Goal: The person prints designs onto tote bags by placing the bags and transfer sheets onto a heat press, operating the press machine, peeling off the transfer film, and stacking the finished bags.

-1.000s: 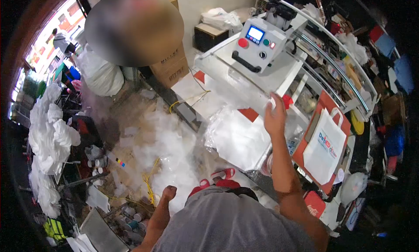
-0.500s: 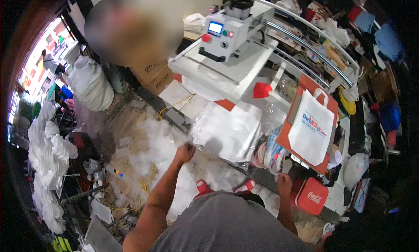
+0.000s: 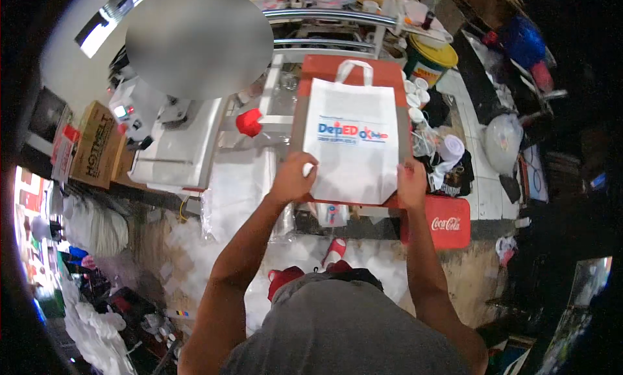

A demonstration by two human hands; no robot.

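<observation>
A white bag (image 3: 354, 157) with a blue and red DepED print lies flat on a reddish-brown board (image 3: 318, 65), its handle pointing away from me. My left hand (image 3: 295, 176) is closed at the bag's lower left edge, fingers bent against the thumb. At the lower right edge my right hand (image 3: 411, 184) pinches the bag's side. Left of the board, white sheets in clear plastic (image 3: 240, 193) lie on the worktop, with a red object (image 3: 249, 122) above them.
The white press (image 3: 182, 148) stands at the left, near a HOTMELT carton (image 3: 96, 145). A red Coca-Cola item (image 3: 446, 224) is at the front right. Beyond the board are metal rails (image 3: 324, 15) and a yellow-lidded bucket (image 3: 431, 52). White material covers part of the floor.
The view has turned right, so the press now shows at the left and the bag near the middle. Both hands have moved to the bag's lower edges and closed there.
</observation>
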